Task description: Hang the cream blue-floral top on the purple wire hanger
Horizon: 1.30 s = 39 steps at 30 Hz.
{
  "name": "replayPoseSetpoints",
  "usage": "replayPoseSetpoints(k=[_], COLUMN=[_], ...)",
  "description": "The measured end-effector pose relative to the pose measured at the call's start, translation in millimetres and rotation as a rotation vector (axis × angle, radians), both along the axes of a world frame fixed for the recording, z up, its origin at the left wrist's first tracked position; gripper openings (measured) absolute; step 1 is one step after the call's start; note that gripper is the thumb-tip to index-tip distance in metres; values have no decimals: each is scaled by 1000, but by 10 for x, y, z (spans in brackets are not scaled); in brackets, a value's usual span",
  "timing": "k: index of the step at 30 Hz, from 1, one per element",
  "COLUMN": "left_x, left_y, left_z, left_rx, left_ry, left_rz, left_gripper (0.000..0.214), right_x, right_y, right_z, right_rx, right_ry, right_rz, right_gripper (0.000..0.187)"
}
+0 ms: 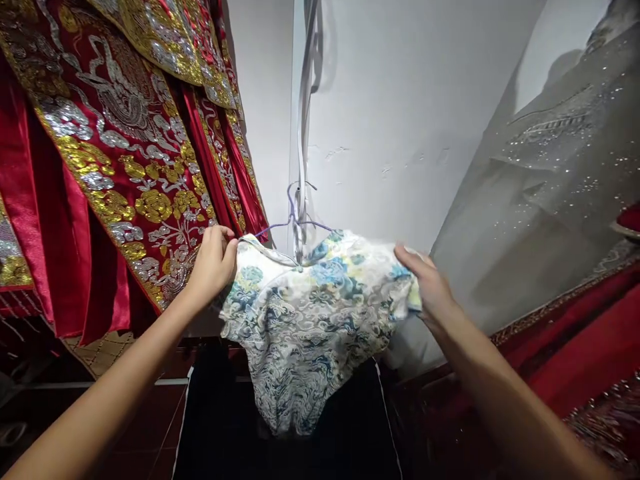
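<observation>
A short-sleeved floral garment (320, 307) in white, blue, yellow and grey hangs in the middle of the view. Its neckline sits over a thin purple hanger (293, 217), whose hook is up by a white metal upright. My left hand (214, 263) pinches the garment at the shoulder on the left. On the other side, my right hand (430, 283) grips the sleeve, thumb on top and the other fingers mostly hidden behind the cloth. The fabric is spread between both hands and tapers downward.
Red garments with gold and silver embroidery (150, 200) hang close on the left. A pale, sparkling gown (565, 153) hangs at the right, above red fabric (590, 353). The white metal upright (303, 120) stands before a white wall (400, 87).
</observation>
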<state>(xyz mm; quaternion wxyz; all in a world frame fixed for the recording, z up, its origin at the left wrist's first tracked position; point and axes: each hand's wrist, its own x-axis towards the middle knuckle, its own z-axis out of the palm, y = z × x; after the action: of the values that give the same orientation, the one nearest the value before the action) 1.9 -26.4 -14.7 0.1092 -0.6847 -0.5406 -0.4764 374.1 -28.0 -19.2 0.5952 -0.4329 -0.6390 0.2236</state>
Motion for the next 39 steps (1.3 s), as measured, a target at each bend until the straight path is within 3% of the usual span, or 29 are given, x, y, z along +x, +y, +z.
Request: replayPoseSetpoints(k=[2,4,8,11,14,16,19,21,24,26,30,31,33,36,39], left_x=[104,240,522,674,744,737,643,546,392,301,189,175,158,134,78], left_y=[-68,-150,-175,-26,134,165,29,-173,-561,-819,-1172,-1207,-1199,-1027,-795], left_z=[111,208,338,453,592,636,544,399,209,180,309,343,382,386,378], left_rx=[46,18,-356,-518,-504,-509,-595,-622,-714,-858,-983,-971,-905,-766,-646], left_ry=[26,-44,-571,-883,-969,-997,-1097,-1147,-1108,-994,-684,-628,-559,-507,-404], left_rz=[42,-32,-529,-759,-762,-700,-678,-721,-791,-831,-937,-956,-946,-882,-858], left_gripper=[20,24,44,31,23,23,24,22,24,22,39,44,47,40,52], right_x=[-170,-437,-939,-1061,-1098,-1162,-1242,-1201,-994,-837,-649,-616,-521,-226,226], right_y=[-89,-253,-522,-382,-137,-128,-410,-656,-849,-803,-451,-356,-205,-81,5], right_z=[146,224,156,105,69,-28,-262,-381,-422,-405,-370,-351,-291,-195,-158], right_rx=[-18,20,121,179,208,205,225,238,182,120,75,66,-3,-182,-232], right_ry=[142,157,-30,-77,-36,-117,-432,-648,-798,-774,-597,-565,-539,-472,-178], right_rz=[-60,-105,48,76,-3,102,362,548,755,687,301,278,363,496,336], right_gripper=[45,51,49,46,48,45,40,46,73,75,57,48,35,42,36])
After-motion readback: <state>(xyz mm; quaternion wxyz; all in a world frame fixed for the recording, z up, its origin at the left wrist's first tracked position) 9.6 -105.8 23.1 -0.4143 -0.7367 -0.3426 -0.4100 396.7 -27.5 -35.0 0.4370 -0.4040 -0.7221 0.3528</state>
